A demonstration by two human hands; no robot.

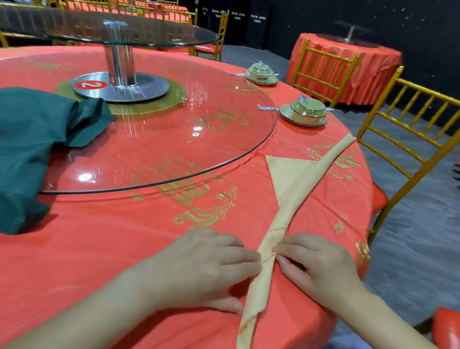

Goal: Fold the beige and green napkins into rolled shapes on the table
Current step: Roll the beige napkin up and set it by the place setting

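The beige napkin [293, 201] lies on the red tablecloth as a long, partly rolled strip that runs from the near edge toward the far right. A flat triangular flap still sticks out on its left side. My left hand [203, 268] lies on the cloth with its fingertips against the roll's left side. My right hand [316, 266] pinches the roll from the right at its middle. The green napkin [5, 142] is a loose heap at the left, partly on the glass turntable.
A glass turntable [168, 142] on a metal stand fills the middle of the round table [88, 287]. Two cup-and-saucer sets [304, 112] stand at the far right. Gold chairs [414, 135] line the table's right edge, and a red seat [457, 333] is close by my right arm.
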